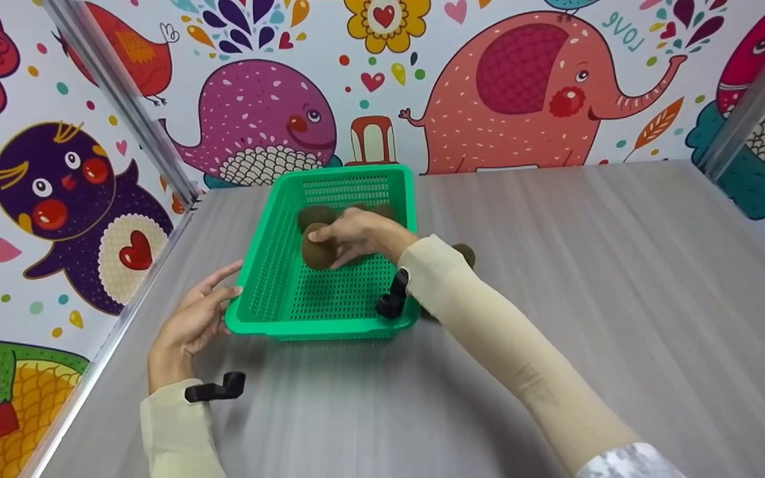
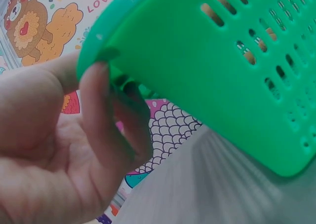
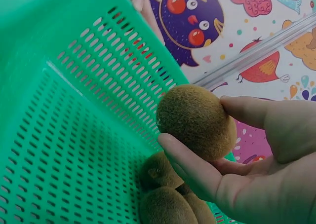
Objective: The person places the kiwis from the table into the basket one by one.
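A green plastic basket (image 1: 316, 328) with slotted sides stands on the table. My left hand (image 1: 193, 318) grips its rim at the near left corner, fingers curled under the lip in the left wrist view (image 2: 106, 115). Inside the basket's outline, my right hand (image 1: 359, 234) holds a brown fuzzy kiwi (image 3: 197, 121) between thumb and fingers. Below it, several other kiwis (image 3: 167, 207) lie together at the basket's far end; the right hand partly covers them in the head view.
Right of the basket, a kiwi (image 1: 465, 253) sits on the grey table (image 1: 608, 285), partly behind the right sleeve. Another brown piece (image 1: 428, 315) shows by the basket's near right corner. Cartoon-printed walls (image 1: 382, 86) bound the table at the back and left.
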Tool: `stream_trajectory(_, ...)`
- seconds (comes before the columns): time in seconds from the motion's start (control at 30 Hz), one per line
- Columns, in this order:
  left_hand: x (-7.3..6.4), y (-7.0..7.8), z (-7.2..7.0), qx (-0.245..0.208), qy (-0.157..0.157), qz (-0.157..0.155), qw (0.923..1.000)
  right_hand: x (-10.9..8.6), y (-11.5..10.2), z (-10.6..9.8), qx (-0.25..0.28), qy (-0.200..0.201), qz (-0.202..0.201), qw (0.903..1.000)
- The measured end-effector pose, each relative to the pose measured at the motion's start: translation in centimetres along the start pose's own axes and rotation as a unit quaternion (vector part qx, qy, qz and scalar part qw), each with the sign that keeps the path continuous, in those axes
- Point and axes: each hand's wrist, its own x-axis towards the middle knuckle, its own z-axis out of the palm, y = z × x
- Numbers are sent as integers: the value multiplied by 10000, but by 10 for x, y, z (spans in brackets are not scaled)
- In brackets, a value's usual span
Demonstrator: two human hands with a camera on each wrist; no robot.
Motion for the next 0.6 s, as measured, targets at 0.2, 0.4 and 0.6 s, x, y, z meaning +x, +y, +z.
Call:
stream_trajectory(0.2, -1, -1, 1, 37, 44, 4, 10000, 6, 2, 2, -317, -119, 158, 9993)
stream_trajectory(0.4, 0, -2, 3, 17, 102, -35, 9999, 8, 2, 1, -376, -34, 106, 9992)
stream_trajectory(0.6, 0, -1, 1, -21, 98, -18, 9999, 0, -5, -8, -491, -18, -20, 9988)
